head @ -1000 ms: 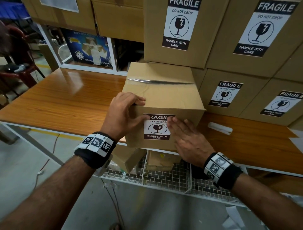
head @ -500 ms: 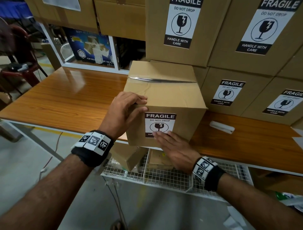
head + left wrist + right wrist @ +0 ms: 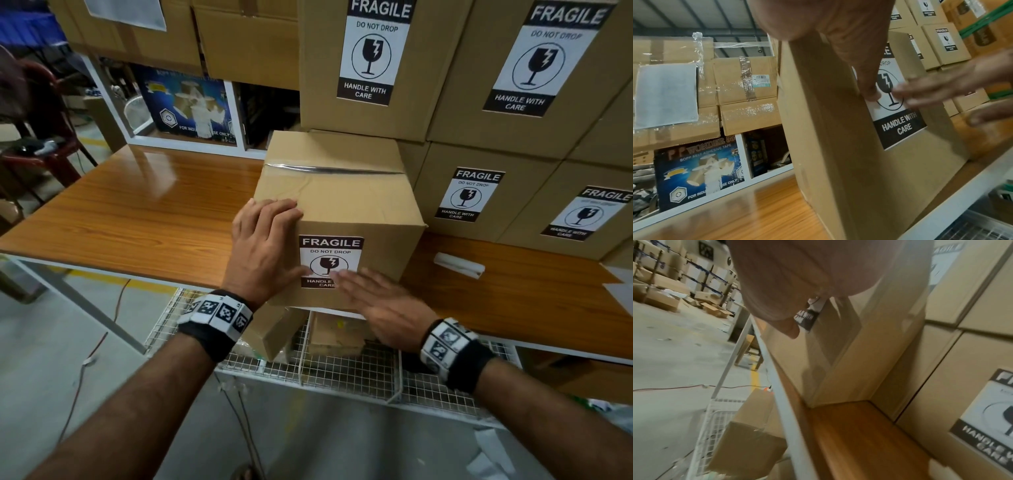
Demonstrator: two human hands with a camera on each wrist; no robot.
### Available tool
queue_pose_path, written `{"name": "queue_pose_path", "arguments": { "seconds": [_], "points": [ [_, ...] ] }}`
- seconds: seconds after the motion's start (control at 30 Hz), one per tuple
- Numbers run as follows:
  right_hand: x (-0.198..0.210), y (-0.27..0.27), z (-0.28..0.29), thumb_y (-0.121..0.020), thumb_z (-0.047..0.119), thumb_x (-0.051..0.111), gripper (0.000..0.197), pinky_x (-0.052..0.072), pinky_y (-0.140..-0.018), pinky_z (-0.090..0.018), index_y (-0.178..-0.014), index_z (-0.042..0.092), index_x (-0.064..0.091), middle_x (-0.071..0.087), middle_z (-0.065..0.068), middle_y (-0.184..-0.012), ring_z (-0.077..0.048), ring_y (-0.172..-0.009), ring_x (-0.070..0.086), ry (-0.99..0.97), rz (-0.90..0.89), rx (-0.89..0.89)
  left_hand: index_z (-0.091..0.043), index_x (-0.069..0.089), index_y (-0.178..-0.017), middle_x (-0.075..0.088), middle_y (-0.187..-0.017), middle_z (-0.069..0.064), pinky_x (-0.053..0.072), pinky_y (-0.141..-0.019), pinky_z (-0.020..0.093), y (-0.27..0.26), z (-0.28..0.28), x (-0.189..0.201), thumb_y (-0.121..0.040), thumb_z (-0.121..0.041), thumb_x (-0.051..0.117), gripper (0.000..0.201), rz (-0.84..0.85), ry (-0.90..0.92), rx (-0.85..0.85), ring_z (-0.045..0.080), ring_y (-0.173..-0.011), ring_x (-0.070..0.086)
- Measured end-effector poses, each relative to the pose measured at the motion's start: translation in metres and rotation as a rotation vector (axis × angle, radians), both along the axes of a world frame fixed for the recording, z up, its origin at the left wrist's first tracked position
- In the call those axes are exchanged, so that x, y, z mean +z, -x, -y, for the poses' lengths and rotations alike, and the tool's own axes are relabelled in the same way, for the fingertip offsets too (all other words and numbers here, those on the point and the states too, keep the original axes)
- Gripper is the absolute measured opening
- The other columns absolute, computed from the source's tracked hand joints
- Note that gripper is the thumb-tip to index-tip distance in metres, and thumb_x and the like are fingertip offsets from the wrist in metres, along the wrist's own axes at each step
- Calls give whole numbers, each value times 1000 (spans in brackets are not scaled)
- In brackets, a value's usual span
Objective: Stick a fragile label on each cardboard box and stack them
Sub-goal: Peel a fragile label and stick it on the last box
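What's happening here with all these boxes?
A person is labelling a cardboard box that sits at the front edge of a wooden table. The left hand grips the box's near left corner, thumb on the label's edge. The right hand lies flat, its fingers pressing the lower part of the fragile label against the front face. Behind and to the right stand stacked boxes that already carry the same label.

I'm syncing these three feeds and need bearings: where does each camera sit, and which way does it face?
Head: worn on the head, facing down and forward at the box on the table; both forearms show.
Left wrist: looks along the left hand at the label.
Right wrist: looks along the right hand at the box's corner.
All three share the label.
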State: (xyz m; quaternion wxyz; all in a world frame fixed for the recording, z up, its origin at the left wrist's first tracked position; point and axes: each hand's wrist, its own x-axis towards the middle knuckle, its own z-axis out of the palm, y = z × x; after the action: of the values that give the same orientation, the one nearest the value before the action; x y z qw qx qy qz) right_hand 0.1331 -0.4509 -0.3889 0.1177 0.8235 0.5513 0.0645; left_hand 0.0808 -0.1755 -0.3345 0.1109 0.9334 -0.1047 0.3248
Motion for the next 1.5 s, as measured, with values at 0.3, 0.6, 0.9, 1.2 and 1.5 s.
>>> {"name": "queue_pose_path", "arguments": {
  "seconds": [0.3,0.6,0.9,1.2,1.5],
  "points": [
    [33,-10,1,-90,8,60,86,3,-130,-46,-163,2,14,8,-14,-173,-28,-160,8,-304,257,-69,-17,66,-112,67,-119,1,33,-90,37,-10,-8,29,-87,-67,61,56,48,63,-53,23,-108,49],
    [-44,27,6,-89,16,45,77,5,-127,-53,-161,1,20,0,-19,-172,-34,-158,16,-195,171,-190,-22,72,-111,69,-125,-9,34,-95,38,1,-3,29,-102,-48,54,33,36,264,-36,7,-115,45],
    [24,8,-9,-85,18,70,107,-6,-128,-52,-165,7,0,-4,-10,-174,-28,-161,1,-418,319,-337,-24,69,-111,67,-125,-9,35,-99,39,0,0,29,-82,-54,76,41,-5,253,-11,15,-119,51],
    [-22,32,-5,-72,24,87,82,4,-127,-57,-147,13,56,0,-26,-171,-40,-159,4,-528,174,-366,-30,46,-151,18,-171,5,36,-114,59,22,5,3,-94,-54,61,64,-12,365,32,22,-151,25],
    [54,2,-2,-74,41,90,125,56,-92,-40,-163,30,3,38,-18,-159,-35,-127,58,-1122,-222,-603,-43,22,-149,46,-125,-33,57,-95,34,34,-3,-24,-71,-54,85,101,-384,653,158,-18,-105,52]
  ]
}}
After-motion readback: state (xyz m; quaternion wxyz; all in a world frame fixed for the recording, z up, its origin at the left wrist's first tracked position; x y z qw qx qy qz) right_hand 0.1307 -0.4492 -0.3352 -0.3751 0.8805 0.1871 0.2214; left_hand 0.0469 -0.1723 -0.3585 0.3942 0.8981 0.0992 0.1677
